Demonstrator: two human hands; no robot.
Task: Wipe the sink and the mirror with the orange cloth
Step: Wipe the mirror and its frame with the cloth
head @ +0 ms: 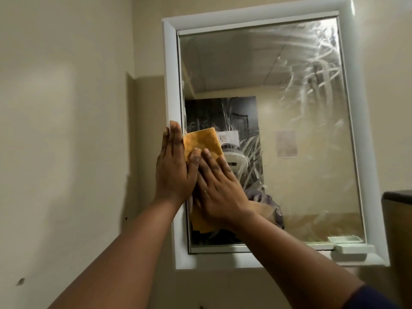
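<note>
A mirror [289, 108] in a white frame [171, 70] hangs on the wall, its glass covered in wet smear streaks at the upper right and centre. The orange cloth [200, 141] lies flat against the glass at the lower left corner. My right hand [218, 188] presses flat on the cloth with fingers spread. My left hand [174, 168] lies flat on the cloth's left part and overlaps the frame's left edge. More cloth shows below my right hand. The sink is out of view.
A small white soap dish [354, 248] sits on the frame's lower right ledge. A dark-topped object [399, 197] juts in at the right edge. Beige wall [66, 130] fills the left side.
</note>
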